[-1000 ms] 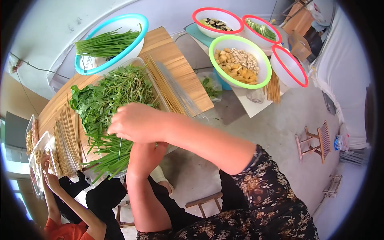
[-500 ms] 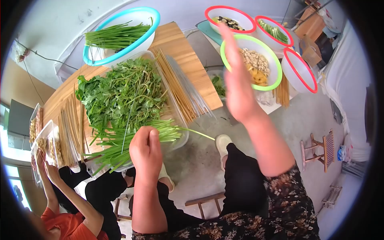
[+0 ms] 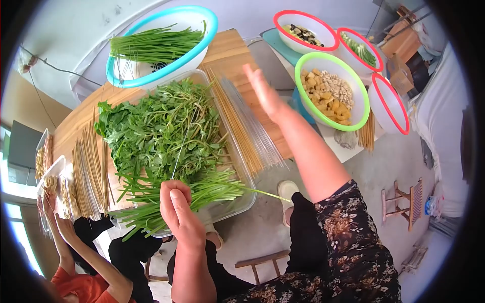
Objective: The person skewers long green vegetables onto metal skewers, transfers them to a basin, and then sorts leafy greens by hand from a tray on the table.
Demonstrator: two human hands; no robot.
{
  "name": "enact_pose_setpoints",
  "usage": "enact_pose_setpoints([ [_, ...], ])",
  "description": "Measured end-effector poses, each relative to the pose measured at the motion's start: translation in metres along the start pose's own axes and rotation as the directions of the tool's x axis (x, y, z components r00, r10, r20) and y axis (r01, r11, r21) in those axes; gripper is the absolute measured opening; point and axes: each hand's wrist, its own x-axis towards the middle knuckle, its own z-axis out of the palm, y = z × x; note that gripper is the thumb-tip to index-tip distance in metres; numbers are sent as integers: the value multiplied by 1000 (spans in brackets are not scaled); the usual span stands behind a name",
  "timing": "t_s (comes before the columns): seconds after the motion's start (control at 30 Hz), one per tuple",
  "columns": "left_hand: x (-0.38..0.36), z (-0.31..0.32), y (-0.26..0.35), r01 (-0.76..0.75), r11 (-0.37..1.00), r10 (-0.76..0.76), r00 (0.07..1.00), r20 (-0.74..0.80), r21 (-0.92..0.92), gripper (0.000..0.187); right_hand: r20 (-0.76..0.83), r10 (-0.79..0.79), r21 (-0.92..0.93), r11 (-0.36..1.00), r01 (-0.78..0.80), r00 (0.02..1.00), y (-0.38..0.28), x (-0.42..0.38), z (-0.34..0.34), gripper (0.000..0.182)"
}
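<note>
My left hand (image 3: 178, 212) is closed on a thin metal skewer (image 3: 184, 144), which points up over the greens. It is just in front of the long chives (image 3: 202, 191) at the near side of the clear tray (image 3: 246, 199). Leafy greens (image 3: 156, 126) fill the rest of that tray. My right hand (image 3: 263, 93) is raised over the table's right part, fingers stretched out and holding nothing. Below it and to its left lie metal skewers (image 3: 255, 126) and bamboo skewers (image 3: 235, 126) beside the tray.
A blue-rimmed bowl (image 3: 212, 30) of chives stands at the back. On the right are a green-rimmed bowl (image 3: 365, 101) and red-rimmed bowls (image 3: 331, 45). A co-worker's hands (image 3: 58, 219) are by small trays at the left. A wooden stool (image 3: 404, 204) stands right.
My right hand has moved left and down, away from the green-rimmed bowl. My left hand has lowered slightly, still holding the skewer. The view has shifted a little.
</note>
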Motion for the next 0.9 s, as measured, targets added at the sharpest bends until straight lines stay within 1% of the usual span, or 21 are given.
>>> enact_pose_setpoints([
  [0.03,-1,1,0,5,1000,-5,1000,6,2,33,17,-22,116,993,20,1000,4,0,-8,91],
  [0.07,-2,3,0,9,1000,-9,1000,18,-4,33,14,-20,117,993,18,1000,4,-2,-11,91],
  [0.13,-3,6,0,9,1000,-9,1000,29,-12,33,29,-58,278,959,47,998,3,-5,-15,92],
  [0.17,-4,7,0,12,1000,-11,999,39,-23,32,27,-56,278,959,47,998,3,-6,-16,92],
  [0.23,-5,7,0,17,999,-15,999,45,-35,32,-30,-73,378,922,79,997,2,-8,-16,87],
  [0.27,-6,8,0,19,999,-17,999,44,-30,32,-27,-71,379,922,76,997,4,-9,-16,87],
  [0.33,-7,8,1,22,999,-21,999,42,-25,32,-154,5,327,944,46,988,6,-12,-22,66],
  [0.37,-7,8,1,22,1000,-21,999,43,-20,32,-152,7,327,944,44,988,7,-15,-26,66],
  [0.4,-7,8,1,22,1000,-21,999,47,-14,32,-165,-51,-54,998,43,985,7,-20,-32,49],
  [0.43,-8,9,1,23,1000,-22,999,49,-14,32,-156,-109,-428,903,32,982,9,-23,-36,32],
  [0.47,-8,10,1,13,1000,-13,999,48,-14,32,-158,-108,-428,903,31,982,9,-26,-36,32],
  [0.53,-8,12,1,4,1000,-4,999,50,-12,32,-99,-199,-564,819,110,975,10,-30,-34,14],
  [0.57,-8,13,2,5,1000,-4,998,64,-4,33,-101,-197,-563,820,107,975,11,-30,-35,14],
  [0.63,-8,14,3,5,1000,-6,997,78,5,33,84,-384,-714,621,325,919,14,-28,-35,15],
  [0.77,-8,16,5,10,1000,-9,998,67,-5,34,95,-350,-704,638,311,932,11,-25,-27,11],
  [0.83,-7,16,5,16,1000,-15,998,61,-9,35,114,-363,-741,589,323,925,9,-25,-26,9],
  [0.9,-6,16,4,5,1000,-4,998,62,-11,35,97,-358,-748,590,306,929,10,-25,-26,9],
])
